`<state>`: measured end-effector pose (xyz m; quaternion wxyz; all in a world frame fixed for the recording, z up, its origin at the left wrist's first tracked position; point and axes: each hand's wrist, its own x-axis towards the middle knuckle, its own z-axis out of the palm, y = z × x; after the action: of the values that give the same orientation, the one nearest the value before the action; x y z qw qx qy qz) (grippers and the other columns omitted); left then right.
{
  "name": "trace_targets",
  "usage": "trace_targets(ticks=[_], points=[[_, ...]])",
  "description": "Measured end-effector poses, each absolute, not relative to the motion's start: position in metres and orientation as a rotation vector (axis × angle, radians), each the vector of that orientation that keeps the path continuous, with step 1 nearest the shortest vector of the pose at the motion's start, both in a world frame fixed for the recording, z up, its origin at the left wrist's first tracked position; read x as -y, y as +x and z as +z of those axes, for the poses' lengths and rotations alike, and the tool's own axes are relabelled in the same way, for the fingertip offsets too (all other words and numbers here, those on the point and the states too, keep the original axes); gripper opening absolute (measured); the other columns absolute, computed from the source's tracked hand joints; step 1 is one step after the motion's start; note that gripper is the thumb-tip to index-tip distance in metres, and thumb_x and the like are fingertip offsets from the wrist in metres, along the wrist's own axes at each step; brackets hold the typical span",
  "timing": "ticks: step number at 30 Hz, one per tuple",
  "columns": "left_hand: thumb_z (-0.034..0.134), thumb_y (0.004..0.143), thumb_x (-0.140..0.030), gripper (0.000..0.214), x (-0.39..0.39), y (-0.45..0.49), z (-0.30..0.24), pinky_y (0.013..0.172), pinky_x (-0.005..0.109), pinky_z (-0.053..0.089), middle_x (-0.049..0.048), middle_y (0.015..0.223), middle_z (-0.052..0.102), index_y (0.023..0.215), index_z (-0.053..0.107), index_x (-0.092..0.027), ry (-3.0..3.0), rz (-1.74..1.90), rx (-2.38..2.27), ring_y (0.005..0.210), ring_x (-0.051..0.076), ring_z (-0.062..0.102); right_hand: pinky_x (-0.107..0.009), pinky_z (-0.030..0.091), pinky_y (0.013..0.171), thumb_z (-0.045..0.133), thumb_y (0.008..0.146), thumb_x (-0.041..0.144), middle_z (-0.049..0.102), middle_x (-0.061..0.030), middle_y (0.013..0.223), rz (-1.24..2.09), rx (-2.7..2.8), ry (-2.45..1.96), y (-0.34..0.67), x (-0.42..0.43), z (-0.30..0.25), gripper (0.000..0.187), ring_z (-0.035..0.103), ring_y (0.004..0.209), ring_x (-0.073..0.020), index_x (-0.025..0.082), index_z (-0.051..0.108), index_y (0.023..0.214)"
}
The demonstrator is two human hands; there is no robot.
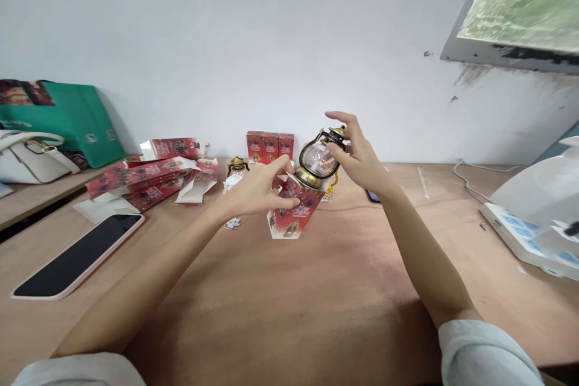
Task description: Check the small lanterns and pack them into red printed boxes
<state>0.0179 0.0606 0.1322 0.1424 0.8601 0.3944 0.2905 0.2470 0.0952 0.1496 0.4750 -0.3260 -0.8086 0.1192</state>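
My right hand (357, 157) grips a small black-and-gold lantern (316, 160) with a clear glass globe by its top, tilted so that its base sits at the open mouth of a red printed box (292, 214). My left hand (260, 190) pinches that box near its opening and holds it above the wooden table (289, 301). The index finger of my right hand sticks out above the lantern's cap.
A pile of flattened red boxes (145, 181) lies at the left, three upright red boxes (270, 146) stand by the wall, and a second small lantern (237, 164) is beside them. A phone (79, 256) lies face up at front left. A green bag (67, 117), a white handbag (31, 160) and a white device (538, 217) flank the table.
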Motion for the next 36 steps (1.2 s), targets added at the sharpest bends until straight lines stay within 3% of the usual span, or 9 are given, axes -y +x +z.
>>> trace_targets(ticks=[6, 10, 13, 22, 30, 36], points=[[0.069, 0.07, -0.03, 0.034, -0.06, 0.017, 0.134, 0.051, 0.021, 0.038, -0.0044, 0.069, 0.055, 0.093, 0.045, -0.022, 2.454, 0.877, -1.099, 0.058, 0.01, 0.048, -0.04, 0.042, 0.095, 0.046, 0.091, 0.032, 0.056, -0.0039, 0.12, 0.304, 2.068, -0.725, 0.25, -0.091, 0.154, 0.026, 0.052, 0.112, -0.0226, 0.027, 0.052, 0.116], [0.07, 0.07, -0.032, 0.036, -0.059, 0.016, 0.134, 0.052, 0.021, 0.04, -0.003, 0.074, 0.06, 0.094, 0.045, -0.022, 2.404, 0.885, -1.068, 0.06, 0.011, 0.053, -0.037, 0.048, 0.088, 0.07, 0.076, 0.04, 0.05, -0.0047, 0.129, 0.403, 2.101, -0.716, 0.255, -0.091, 0.155, 0.053, 0.05, 0.115, -0.0246, 0.029, 0.047, 0.122], [0.069, 0.071, -0.032, 0.035, -0.059, 0.016, 0.133, 0.054, 0.022, 0.042, -0.0036, 0.073, 0.061, 0.094, 0.045, -0.022, 2.351, 0.88, -1.028, 0.058, 0.01, 0.054, -0.035, 0.051, 0.083, 0.075, 0.071, 0.039, 0.048, -0.0053, 0.131, 0.42, 2.107, -0.713, 0.256, -0.091, 0.154, 0.061, 0.05, 0.116, -0.0256, 0.03, 0.046, 0.123], [0.067, 0.071, -0.026, 0.03, -0.06, 0.02, 0.132, 0.054, 0.02, 0.042, -0.0011, 0.084, 0.064, 0.094, 0.048, -0.021, 2.339, 0.862, -0.993, 0.066, 0.011, 0.057, -0.041, 0.044, 0.092, 0.077, 0.071, 0.034, 0.055, -0.0058, 0.119, 0.389, 2.274, -0.65, 0.248, -0.087, 0.154, 0.053, 0.053, 0.108, -0.0256, 0.026, 0.052, 0.116], [0.069, 0.069, -0.025, 0.032, -0.064, 0.019, 0.128, 0.047, 0.018, 0.033, -0.0057, 0.069, 0.053, 0.09, 0.045, -0.02, 2.3, 0.917, -1.04, 0.054, 0.007, 0.046, -0.042, 0.043, 0.092, 0.069, 0.077, 0.046, 0.052, -0.0072, 0.127, 0.317, 2.306, -0.724, 0.242, -0.089, 0.15, 0.057, 0.049, 0.112, -0.027, 0.029, 0.047, 0.127], [0.07, 0.068, -0.025, 0.034, -0.066, 0.022, 0.125, 0.048, 0.019, 0.037, -0.0019, 0.08, 0.061, 0.088, 0.042, -0.02, 2.239, 0.976, -1.056, 0.058, 0.009, 0.053, -0.043, 0.043, 0.091, 0.064, 0.081, 0.043, 0.052, -0.0091, 0.129, 0.315, 2.329, -0.828, 0.237, -0.09, 0.145, 0.054, 0.048, 0.112, -0.0276, 0.025, 0.044, 0.128]])
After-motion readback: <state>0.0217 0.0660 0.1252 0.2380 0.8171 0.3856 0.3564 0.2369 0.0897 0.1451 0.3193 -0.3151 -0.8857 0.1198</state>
